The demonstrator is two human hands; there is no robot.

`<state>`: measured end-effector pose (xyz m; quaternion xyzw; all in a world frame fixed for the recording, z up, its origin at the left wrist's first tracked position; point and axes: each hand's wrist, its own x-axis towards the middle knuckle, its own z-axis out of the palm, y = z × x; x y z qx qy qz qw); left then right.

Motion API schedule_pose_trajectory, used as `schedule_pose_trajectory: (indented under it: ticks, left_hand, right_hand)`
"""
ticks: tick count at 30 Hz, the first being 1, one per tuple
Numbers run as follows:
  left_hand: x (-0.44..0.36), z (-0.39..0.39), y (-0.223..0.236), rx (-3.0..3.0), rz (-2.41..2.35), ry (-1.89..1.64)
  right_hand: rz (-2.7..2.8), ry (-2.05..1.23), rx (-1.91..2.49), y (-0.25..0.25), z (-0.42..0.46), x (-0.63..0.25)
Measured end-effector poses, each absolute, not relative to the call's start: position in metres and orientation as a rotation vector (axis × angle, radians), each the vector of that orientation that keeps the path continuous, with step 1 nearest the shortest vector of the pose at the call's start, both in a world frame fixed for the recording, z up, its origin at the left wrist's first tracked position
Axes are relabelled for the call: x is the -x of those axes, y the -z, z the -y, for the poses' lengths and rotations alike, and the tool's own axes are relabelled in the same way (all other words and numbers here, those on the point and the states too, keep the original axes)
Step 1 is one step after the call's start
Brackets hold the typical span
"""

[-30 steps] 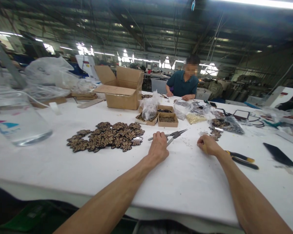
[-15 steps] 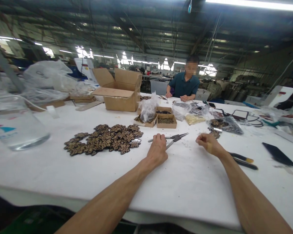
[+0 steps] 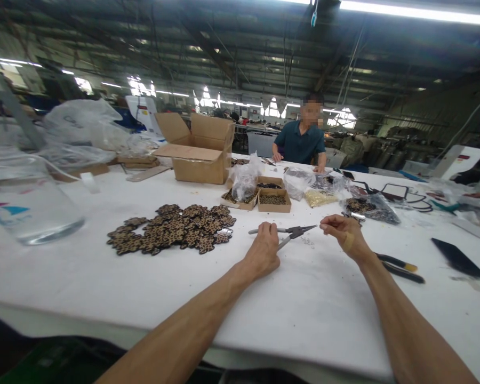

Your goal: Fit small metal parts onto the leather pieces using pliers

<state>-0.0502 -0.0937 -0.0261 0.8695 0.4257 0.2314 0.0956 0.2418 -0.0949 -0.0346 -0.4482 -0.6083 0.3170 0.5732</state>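
My left hand [image 3: 263, 249] is closed around the grey handles of long-nose pliers [image 3: 296, 231], whose tips point right. At those tips, my right hand [image 3: 346, 234] pinches with thumb and forefinger; whatever is between them is too small to make out. A strip of tan tape sticks to this hand. Several tiny rings [image 3: 307, 243] lie on the white table below the plier jaws. Left of my hands spreads a heap of leopard-print patches [image 3: 176, 229] with dark edges.
Beyond my hands stand small cardboard trays [image 3: 274, 207] of little metal parts, plastic bags [image 3: 246, 178] and an open carton [image 3: 202, 169]. Black-and-yellow pliers [image 3: 400, 265] and a dark phone-like slab [image 3: 459, 258] lie at right. A co-worker [image 3: 302, 140] sits across the table.
My left hand and the long-nose pliers have shifted slightly right. The plier tips now meet the fingertips of my right hand, where a gap was before. The co-worker's arm has moved.
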Motion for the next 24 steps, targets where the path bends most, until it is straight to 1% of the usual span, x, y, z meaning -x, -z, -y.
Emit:
schedule_pose_trajectory:
  ticks: [12,20,24]
  left_hand:
    - [0.052,0.090,0.034,-2.715,-1.142,-0.696]
    - [0.053,0.091,0.032,-2.654,-1.106,-0.713]
    - [0.052,0.092,0.030,-2.628,-1.097,-0.722]
  right_hand:
    - [1.417,-0.778,1.031,0.036,0.096,-0.244]
    - [1.395,-0.851,1.001,0.043,0.092,-0.248]
    - [1.358,-0.837,0.991,0.042,0.093,-0.251]
